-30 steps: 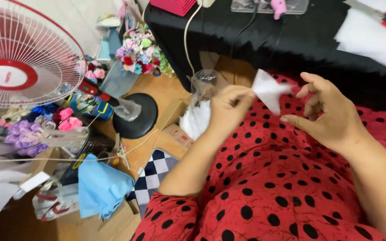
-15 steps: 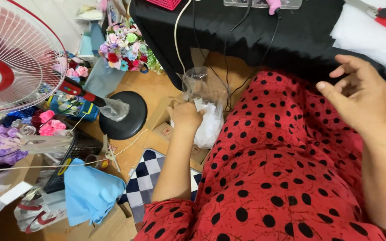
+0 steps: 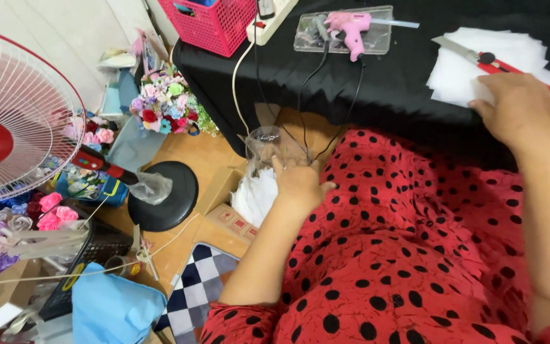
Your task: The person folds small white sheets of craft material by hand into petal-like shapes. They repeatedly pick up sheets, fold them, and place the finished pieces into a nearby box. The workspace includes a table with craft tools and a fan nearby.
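Since the earlier frame, the right hand [image 3: 520,108] had dropped flat and open onto the white sheets [image 3: 479,70] on the table [image 3: 377,89], while the left hand [image 3: 297,185] stayed low, fingers curled, pressing white scraps [image 3: 254,196] into the box [image 3: 227,213].

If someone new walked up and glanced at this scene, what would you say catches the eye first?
The red dress with black dots fills the lower right, with the left hand reaching down to a clear plastic bag beside the black table. The right hand rests on a stack of white sheets on that table, near a pink glue gun. At far left stands a white fan with a red hub.
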